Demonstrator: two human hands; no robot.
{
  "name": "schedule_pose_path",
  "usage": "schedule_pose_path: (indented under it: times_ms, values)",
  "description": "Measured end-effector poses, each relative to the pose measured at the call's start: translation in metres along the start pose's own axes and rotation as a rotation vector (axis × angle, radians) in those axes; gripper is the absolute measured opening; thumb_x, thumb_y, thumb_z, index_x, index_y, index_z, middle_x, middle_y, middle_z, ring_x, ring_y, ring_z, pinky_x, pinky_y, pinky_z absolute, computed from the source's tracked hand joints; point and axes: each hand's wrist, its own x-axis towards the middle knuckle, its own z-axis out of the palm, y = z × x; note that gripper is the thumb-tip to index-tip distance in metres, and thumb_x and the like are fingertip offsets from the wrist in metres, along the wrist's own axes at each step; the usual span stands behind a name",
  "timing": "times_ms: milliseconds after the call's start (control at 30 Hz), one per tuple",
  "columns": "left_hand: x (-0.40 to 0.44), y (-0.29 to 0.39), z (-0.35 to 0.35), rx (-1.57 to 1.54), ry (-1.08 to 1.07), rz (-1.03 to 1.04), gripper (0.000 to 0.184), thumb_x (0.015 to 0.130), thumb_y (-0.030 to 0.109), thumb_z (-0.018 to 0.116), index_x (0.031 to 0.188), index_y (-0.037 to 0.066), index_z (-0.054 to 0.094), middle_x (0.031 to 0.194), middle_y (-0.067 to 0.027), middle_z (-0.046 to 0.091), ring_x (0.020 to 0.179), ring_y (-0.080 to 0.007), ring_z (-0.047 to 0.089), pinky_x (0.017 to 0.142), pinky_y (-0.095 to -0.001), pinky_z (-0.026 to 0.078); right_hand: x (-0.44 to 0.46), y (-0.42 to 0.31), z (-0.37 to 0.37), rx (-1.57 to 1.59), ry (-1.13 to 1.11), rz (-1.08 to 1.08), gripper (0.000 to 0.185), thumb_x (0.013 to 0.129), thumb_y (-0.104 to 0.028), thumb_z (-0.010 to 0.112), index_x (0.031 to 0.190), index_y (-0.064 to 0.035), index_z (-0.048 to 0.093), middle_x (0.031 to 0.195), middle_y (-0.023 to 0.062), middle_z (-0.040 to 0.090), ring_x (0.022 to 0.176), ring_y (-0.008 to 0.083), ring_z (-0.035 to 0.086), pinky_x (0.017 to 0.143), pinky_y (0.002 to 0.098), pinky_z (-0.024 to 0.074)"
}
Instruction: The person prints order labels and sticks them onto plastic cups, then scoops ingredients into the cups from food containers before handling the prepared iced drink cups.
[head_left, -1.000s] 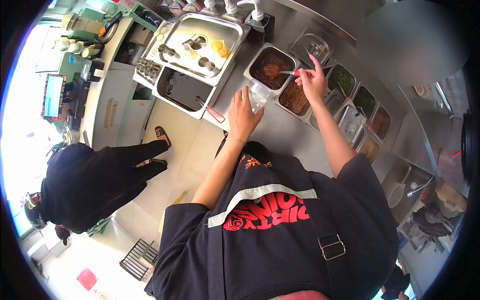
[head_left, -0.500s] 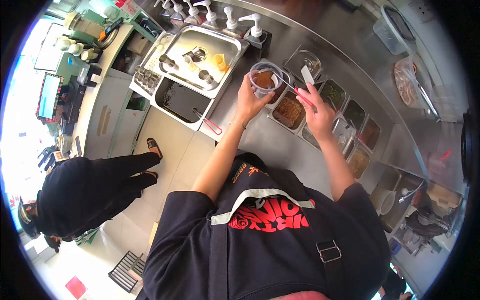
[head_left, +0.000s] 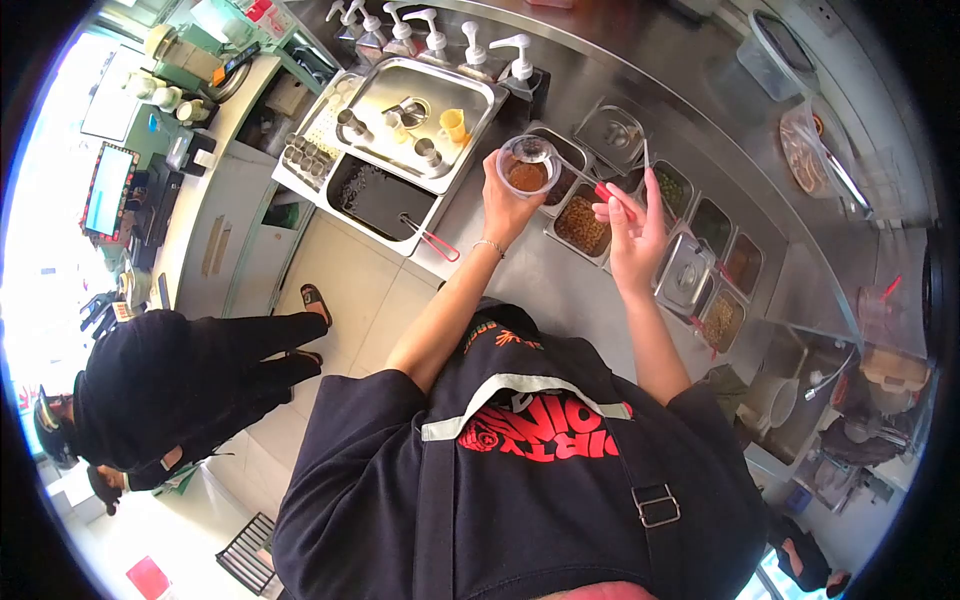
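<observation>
Left hand (head_left: 508, 212): grip half-curled, wrapped round a clear cup (head_left: 527, 172), brown contents, held over the counter (head_left: 585, 310). Next, red-handled ladle (head_left: 613, 196), head at cup's mouth. Right hand (head_left: 632, 240): grip pinching that handle, I see; index finger extended.

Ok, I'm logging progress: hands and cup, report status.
Left hand holding clear cup, brown contents inside. Right hand gripping red-handled ladle, its bowl at the cup's mouth. No obstruction visible.
</observation>
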Motion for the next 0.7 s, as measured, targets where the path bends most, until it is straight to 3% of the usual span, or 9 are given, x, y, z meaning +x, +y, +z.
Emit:
schedule_pose_path:
  times_ms: [200,300,333,433,533,600,633,667,700]
  values:
    - [-0.012,0.028,-0.019,0.129,0.104,0.076,0.081,0.067,0.027,0.090,0.130,0.003,0.044,0.121,-0.0154,0.057,0.115,-0.0324,0.061,0.098,-0.0406,0.049,0.008,-0.008,0.007,0.338,0.212,0.287,0.064,0.100,-0.009,0.063,0.155,-0.0070,0.030,0.112,0.0191,0.070,0.081,0.0171,0.071,0.074,0.0264,0.0596]
    - [-0.023,0.034,-0.028,0.228,0.158,0.100,0.082,0.067,0.028,0.091,0.130,0.004,0.044,0.121,-0.0154,0.056,0.115,-0.0323,0.060,0.097,-0.0408,0.049,0.021,0.006,0.002,0.441,0.259,0.278,0.065,0.099,-0.007,0.064,0.154,-0.0065,0.030,0.111,0.0192,0.069,0.083,0.0190,0.071,0.074,0.0272,0.0601]
    - [-0.027,0.034,-0.035,0.296,0.192,0.156,0.082,0.067,0.028,0.091,0.130,0.004,0.044,0.121,-0.0153,0.055,0.115,-0.0321,0.060,0.097,-0.0410,0.049,0.024,0.016,0.003,0.378,0.266,0.269,0.066,0.100,-0.009,0.063,0.155,-0.0071,0.028,0.111,0.0208,0.070,0.081,0.0186,0.071,0.071,0.0279,0.0605]
    - [-0.047,0.040,-0.059,0.308,0.202,0.259,0.071,0.067,0.026,0.090,0.124,0.004,0.053,0.123,-0.0171,0.056,0.115,-0.0346,0.057,0.102,-0.0451,0.046,0.025,0.037,0.015,0.118,0.164,0.270,0.063,0.100,-0.010,0.060,0.153,-0.0027,0.028,0.118,0.0238,0.068,0.095,0.0272,0.072,0.084,0.0365,0.0599]
    - [-0.096,0.032,-0.092,0.384,0.297,0.301,0.084,0.070,0.035,0.091,0.139,0.012,0.049,0.136,-0.0150,0.053,0.132,-0.0335,0.048,0.112,-0.0478,0.036,0.017,0.111,0.016,-0.037,-0.049,0.177,0.069,0.094,-0.009,0.065,0.153,0.0011,0.030,0.130,0.0259,0.061,0.103,0.0335,0.070,0.087,0.0398,0.0613]
    - [-0.122,0.044,-0.124,0.161,0.332,0.320,0.098,0.067,0.029,0.094,0.145,0.009,0.040,0.139,-0.0140,0.050,0.129,-0.0299,0.051,0.112,-0.0452,0.040,0.015,0.181,0.015,-0.047,-0.110,0.245,0.073,0.096,-0.015,0.067,0.156,-0.0017,0.028,0.135,0.0258,0.059,0.108,0.0326,0.069,0.082,0.0379,0.0631]
    - [-0.143,0.055,-0.155,0.055,0.322,0.193,0.101,0.067,0.033,0.094,0.146,0.008,0.036,0.140,-0.0151,0.048,0.131,-0.0293,0.051,0.111,-0.0457,0.042,0.011,0.186,0.022,-0.173,-0.164,0.230,0.072,0.101,-0.018,0.062,0.159,-0.0070,0.021,0.118,0.0253,0.068,0.094,0.0284,0.073,0.071,0.0352,0.0623]
    - [-0.171,0.072,-0.177,-0.091,0.274,0.072,0.104,0.068,0.037,0.093,0.147,0.007,0.033,0.140,-0.0162,0.047,0.133,-0.0288,0.050,0.111,-0.0463,0.043,0.022,0.258,0.002,-0.260,-0.238,0.152,0.076,0.099,-0.023,0.065,0.161,-0.0133,0.022,0.129,0.0201,0.063,0.105,0.0273,0.068,0.073,0.0365,0.0629]
    - [-0.198,0.076,-0.202,-0.051,0.355,0.110,0.102,0.069,0.033,0.093,0.147,0.007,0.033,0.139,-0.0150,0.048,0.129,-0.0268,0.053,0.106,-0.0438,0.047,0.007,0.219,0.016,-0.223,-0.171,0.238,0.079,0.099,-0.026,0.067,0.160,-0.0084,0.021,0.116,0.0171,0.067,0.073,0.0229,0.070,0.057,0.0305,0.0574]
